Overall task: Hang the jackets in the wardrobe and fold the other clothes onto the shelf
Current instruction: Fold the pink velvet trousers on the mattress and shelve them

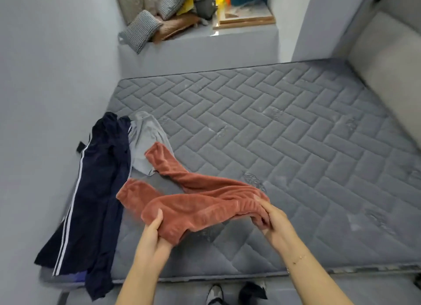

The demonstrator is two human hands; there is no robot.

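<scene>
text: none readable | labels: none | brands: none | numbers: none | signs: none

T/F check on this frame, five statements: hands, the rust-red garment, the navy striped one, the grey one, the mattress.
1. Both hands grip the rust-red garment. True: left hand and right hand each hold an end.
2. The navy striped garment is folded in a neat stack. False: it lies spread out along the left edge of the mattress.
3. The grey garment lies between the navy one and the rust-red one. True.
4. The mattress has a sheet on it. False: its quilted surface is bare.
5. The rust-red garment hangs on a hanger. False: no hanger shows; it is held over the mattress.
</scene>
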